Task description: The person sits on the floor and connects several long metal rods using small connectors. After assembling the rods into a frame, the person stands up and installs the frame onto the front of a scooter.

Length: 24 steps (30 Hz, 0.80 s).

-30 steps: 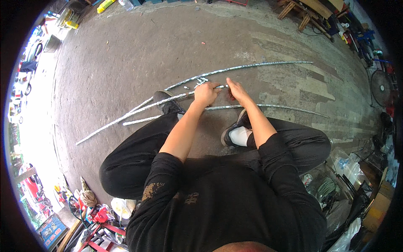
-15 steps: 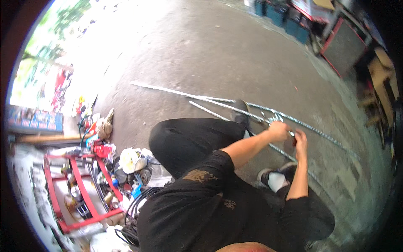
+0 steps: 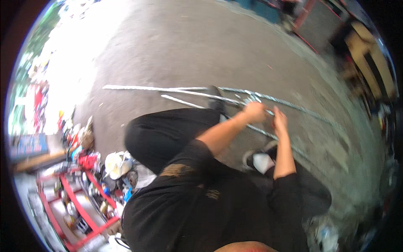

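Long, thin silvery rods with a twisted surface lie across the floor in front of my bent legs. My left hand [image 3: 255,111] is closed around one rod [image 3: 205,94], which runs away to the left. Just to its right, my right hand [image 3: 280,121] pinches that rod's short end, where a bit of silver shows between the hands. Beyond my left hand are small shiny metal pieces [image 3: 252,97], too blurred to name, beside a second rod [image 3: 294,105]. A third rod [image 3: 262,131] passes beneath my wrists, partly hidden by my leg.
A red metal frame [image 3: 77,201] with jumbled parts stands at the lower left, near a white bag-like item [image 3: 115,164]. Cardboard [image 3: 365,54] and a red-edged panel [image 3: 319,25] are at the upper right. My shoe [image 3: 248,159] rests on the concrete floor [image 3: 197,50].
The whole view has swung, so the hands and rods appear farther left and higher. Both hands stay close together on the same rod.
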Tool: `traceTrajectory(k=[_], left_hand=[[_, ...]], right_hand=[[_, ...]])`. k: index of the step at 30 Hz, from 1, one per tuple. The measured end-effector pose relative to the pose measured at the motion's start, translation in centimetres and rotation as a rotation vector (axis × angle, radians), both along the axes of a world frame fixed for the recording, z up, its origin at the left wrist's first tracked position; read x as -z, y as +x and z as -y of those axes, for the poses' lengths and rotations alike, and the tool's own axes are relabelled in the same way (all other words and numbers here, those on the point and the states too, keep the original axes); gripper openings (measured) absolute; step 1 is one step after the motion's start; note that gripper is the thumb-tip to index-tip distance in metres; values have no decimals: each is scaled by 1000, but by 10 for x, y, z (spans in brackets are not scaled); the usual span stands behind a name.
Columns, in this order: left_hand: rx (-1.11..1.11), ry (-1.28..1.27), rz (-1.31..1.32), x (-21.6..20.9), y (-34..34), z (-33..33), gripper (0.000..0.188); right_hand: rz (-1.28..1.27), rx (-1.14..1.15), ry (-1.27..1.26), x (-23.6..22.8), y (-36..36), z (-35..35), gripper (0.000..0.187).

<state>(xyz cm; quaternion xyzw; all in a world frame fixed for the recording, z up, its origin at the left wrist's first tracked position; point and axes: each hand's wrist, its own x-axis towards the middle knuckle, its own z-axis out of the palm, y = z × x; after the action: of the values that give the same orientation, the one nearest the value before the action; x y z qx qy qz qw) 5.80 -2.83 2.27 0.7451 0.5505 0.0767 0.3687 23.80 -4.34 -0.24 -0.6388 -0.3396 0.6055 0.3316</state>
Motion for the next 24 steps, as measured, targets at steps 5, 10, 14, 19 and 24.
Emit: traceTrajectory(k=[5,10,14,19,24], left_hand=[[-62,150,-10,22,-1,-3,37],[5,124,15,6,2,-2,33],[-21,122,3,5,2,-1,34],[-1,111,2,3,3,-1,35],[-24,154,3,5,1,0,35]], right_hand=[[-123,-62,117,4,4,0,31],[-24,-88,-50,-7,5,-1,28],[-112,-18,82,-8,0,5,30],[134,-33,62,9,-4,-3,32],[-89,8,53,0,-1,2,35]])
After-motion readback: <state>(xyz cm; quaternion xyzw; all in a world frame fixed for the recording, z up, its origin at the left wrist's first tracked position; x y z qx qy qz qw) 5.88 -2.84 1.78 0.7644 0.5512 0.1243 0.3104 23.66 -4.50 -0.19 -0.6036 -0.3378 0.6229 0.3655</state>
